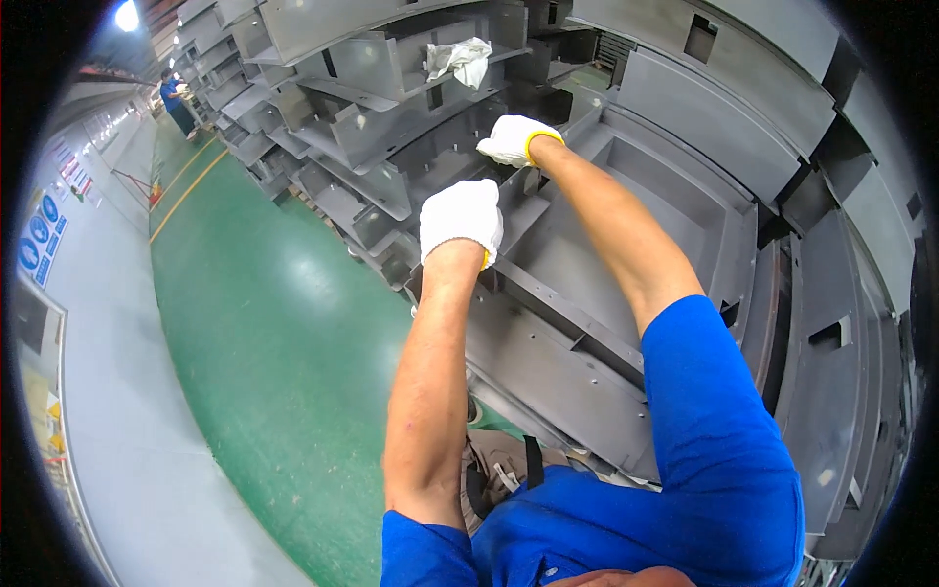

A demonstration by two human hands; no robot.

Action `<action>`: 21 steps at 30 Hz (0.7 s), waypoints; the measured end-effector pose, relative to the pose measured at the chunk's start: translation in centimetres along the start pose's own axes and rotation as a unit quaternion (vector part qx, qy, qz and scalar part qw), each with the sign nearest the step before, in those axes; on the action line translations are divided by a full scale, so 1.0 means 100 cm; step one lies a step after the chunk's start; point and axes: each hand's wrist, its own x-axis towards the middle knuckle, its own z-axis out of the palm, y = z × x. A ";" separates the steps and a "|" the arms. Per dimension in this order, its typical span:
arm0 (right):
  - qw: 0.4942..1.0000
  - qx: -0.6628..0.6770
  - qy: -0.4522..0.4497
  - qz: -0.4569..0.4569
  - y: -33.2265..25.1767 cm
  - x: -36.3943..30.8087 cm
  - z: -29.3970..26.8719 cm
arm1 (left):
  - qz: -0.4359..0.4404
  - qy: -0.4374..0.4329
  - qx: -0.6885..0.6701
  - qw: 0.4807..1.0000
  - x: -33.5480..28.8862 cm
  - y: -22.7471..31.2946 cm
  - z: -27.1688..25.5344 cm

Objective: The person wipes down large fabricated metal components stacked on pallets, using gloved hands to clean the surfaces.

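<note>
White knit gloves with yellow cuffs cover both of my hands. My left hand (pixel 462 220) is closed, its back toward me, at the left end of a large grey metal box-shaped frame (pixel 675 201). Farther off and a little to the right, my right hand (pixel 518 142) is also closed, beside the frame's far left part among grey metal pieces. The gloves hide whatever lies inside the fingers. In front of me, below the frame, leans a long grey metal panel (pixel 548 362) with small holes.
Grey sheet-metal parts (pixel 352 127) stand in high stacks ahead, with a white crumpled cloth (pixel 460 62) on one. More grey panels (pixel 831 342) rise at right. Green floor (pixel 274 323) with yellow lines runs along the left beside a pale wall (pixel 117 391). A person (pixel 176 103) stands far off.
</note>
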 end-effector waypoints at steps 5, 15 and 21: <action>0.995 -0.016 0.082 -0.048 -0.003 0.002 0.006 | -0.031 -0.046 -0.020 0.998 -0.003 -0.001 -0.016; 0.985 0.170 0.023 -0.013 0.007 0.017 0.015 | -0.028 0.008 -0.069 0.997 -0.011 -0.004 -0.012; 0.987 0.155 0.029 -0.003 0.003 0.011 0.009 | -0.040 -0.023 -0.057 0.997 -0.006 -0.001 -0.012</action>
